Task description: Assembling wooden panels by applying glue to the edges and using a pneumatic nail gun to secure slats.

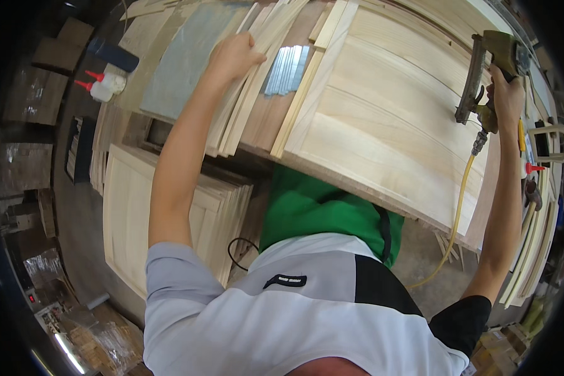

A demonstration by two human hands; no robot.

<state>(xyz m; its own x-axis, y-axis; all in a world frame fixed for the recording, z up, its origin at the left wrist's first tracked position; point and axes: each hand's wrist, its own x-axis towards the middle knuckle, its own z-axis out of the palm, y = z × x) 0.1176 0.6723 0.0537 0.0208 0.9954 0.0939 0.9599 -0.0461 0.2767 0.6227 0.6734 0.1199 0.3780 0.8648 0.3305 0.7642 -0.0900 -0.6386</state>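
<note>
My right hand [509,94] grips a pneumatic nail gun [496,56] at the right, its nose down over a pale wooden panel [382,119]. A yellow air hose [462,200] runs from the gun's handle down towards the lower middle. At the upper left, my left hand [232,57] is closed, with its fingertips at a bundle of long thin wooden strips [244,113]; it appears to pinch one of them. Between the strips and the panel lies a stack of shiny silvery-blue strips [287,70]. A pale edge strip [319,81] runs along the panel's left side.
White bottles with red nozzles [100,88] and a dark blue cylinder [114,54] stand at the left. A grey-blue sheet [185,59] lies on the bench. Framed wooden panels [131,213] lean below it. A hammer [532,195] and long strips are at the right.
</note>
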